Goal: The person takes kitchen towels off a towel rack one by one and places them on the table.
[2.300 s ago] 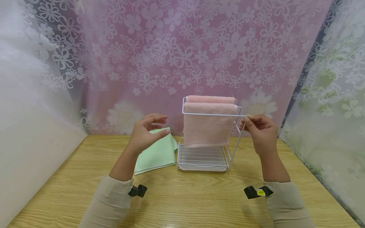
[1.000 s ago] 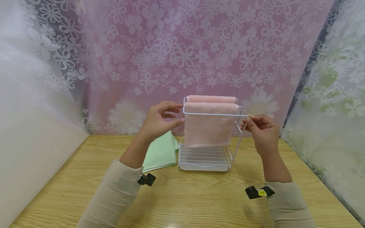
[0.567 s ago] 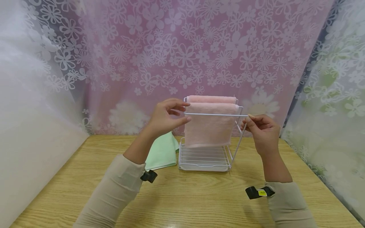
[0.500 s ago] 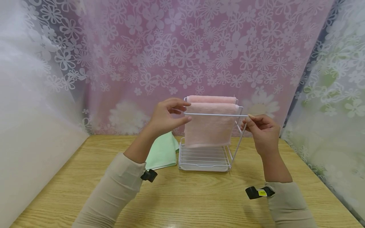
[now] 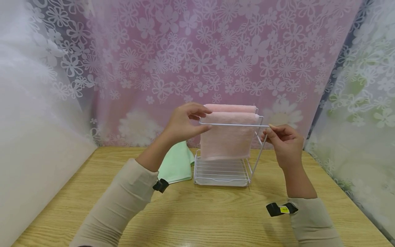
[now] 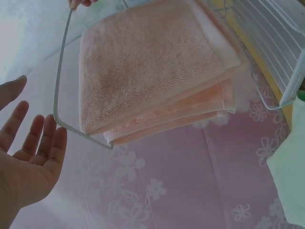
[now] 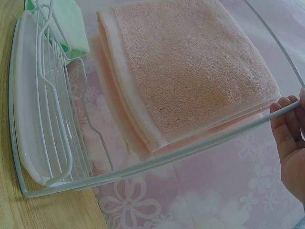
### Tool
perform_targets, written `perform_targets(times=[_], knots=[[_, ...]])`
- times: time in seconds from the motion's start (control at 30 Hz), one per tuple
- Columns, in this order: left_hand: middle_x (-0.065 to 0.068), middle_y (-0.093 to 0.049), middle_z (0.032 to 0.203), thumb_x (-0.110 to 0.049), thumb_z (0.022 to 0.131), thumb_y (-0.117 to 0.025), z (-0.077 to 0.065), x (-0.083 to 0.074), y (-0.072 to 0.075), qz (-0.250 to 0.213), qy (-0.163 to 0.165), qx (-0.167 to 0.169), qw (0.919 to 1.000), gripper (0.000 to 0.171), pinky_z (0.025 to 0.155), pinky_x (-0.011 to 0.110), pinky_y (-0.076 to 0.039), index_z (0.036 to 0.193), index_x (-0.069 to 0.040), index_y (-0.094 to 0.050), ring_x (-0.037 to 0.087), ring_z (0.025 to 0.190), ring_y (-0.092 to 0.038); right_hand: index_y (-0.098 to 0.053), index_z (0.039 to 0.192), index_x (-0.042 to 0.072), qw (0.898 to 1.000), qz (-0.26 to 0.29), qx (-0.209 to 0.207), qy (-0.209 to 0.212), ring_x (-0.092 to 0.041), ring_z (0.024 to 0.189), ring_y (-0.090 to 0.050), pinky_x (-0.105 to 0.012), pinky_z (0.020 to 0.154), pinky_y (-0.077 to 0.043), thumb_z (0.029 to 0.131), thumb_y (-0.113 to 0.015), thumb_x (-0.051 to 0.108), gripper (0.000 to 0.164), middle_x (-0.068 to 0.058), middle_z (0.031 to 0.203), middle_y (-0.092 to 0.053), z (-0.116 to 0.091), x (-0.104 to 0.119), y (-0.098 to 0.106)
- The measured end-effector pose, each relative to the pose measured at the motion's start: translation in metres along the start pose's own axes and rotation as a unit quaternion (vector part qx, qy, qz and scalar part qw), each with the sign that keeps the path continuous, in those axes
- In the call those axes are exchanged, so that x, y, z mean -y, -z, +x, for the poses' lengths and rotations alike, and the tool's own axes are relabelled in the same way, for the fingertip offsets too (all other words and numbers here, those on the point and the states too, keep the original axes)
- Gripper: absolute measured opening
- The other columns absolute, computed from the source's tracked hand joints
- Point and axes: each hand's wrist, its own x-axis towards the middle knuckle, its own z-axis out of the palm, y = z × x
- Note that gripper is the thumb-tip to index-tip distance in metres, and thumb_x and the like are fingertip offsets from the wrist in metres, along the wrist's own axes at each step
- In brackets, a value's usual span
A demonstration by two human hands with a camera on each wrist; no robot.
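A white wire rack (image 5: 231, 124) stands on the table, with a slatted base and tray below. Over its upper bars hang a front pink towel (image 5: 226, 142) and a second pink towel (image 5: 229, 108) behind. My right hand (image 5: 285, 144) pinches the rack's top wire at the right front corner, thumb and forefinger together. At the left corner of the top frame is my left hand (image 5: 185, 122), thumb apart from its fingers. The left wrist view shows those fingers (image 6: 45, 145) loosely extended beside the wire; whether they touch it I cannot tell.
A folded green towel (image 5: 176, 166) lies on the wooden table (image 5: 197, 216) left of the rack, partly behind my left forearm. A pink flowered curtain (image 5: 185, 61) hangs behind the table. White sheeting (image 5: 40, 137) bounds the left side, a floral sheet (image 5: 364, 144) the right.
My left hand has moved right and slightly up, from over the green towel to the rack's left top corner. The right hand keeps its pinch; rack and towels stay in place.
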Motion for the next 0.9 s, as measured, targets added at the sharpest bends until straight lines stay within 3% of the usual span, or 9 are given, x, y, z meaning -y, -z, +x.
perform_targets(times=[0.2, 0.53, 0.9], knots=[[0.003, -0.067, 0.109, -0.016, 0.079, -0.081, 0.01, -0.007, -0.002, 0.03, 0.018, 0.017, 0.9992, 0.034, 0.084, 0.029, -0.053, 0.11, -0.005, -0.072, 0.017, 0.098, -0.062, -0.06, 0.096, -0.022, 1.0, -0.003, -0.008, -0.006, -0.021, 0.07, -0.068, -0.027, 0.067, -0.058, 0.088, -0.061, -0.015, 0.011, -0.014, 0.082, -0.069, 0.0, 0.001, -0.001], [0.003, -0.065, 0.109, -0.015, 0.081, -0.079, 0.022, -0.01, -0.011, 0.03, 0.047, 0.039, 0.9977, 0.031, 0.084, 0.03, -0.054, 0.111, -0.007, -0.073, 0.018, 0.098, -0.06, -0.061, 0.096, -0.021, 1.0, 0.01, -0.002, -0.007, -0.021, 0.069, -0.068, -0.028, 0.068, -0.058, 0.088, -0.06, -0.015, 0.01, -0.015, 0.082, -0.069, 0.001, -0.001, 0.0], [0.008, -0.066, 0.112, -0.011, 0.081, -0.078, 0.038, -0.009, -0.02, 0.053, 0.053, 0.059, 0.9954, 0.03, 0.086, 0.03, -0.053, 0.111, -0.007, -0.074, 0.019, 0.101, -0.062, -0.06, 0.096, -0.022, 1.0, 0.007, -0.001, 0.0, -0.023, 0.069, -0.068, -0.027, 0.067, -0.058, 0.088, -0.06, -0.016, 0.01, -0.015, 0.082, -0.07, 0.0, -0.003, 0.002]])
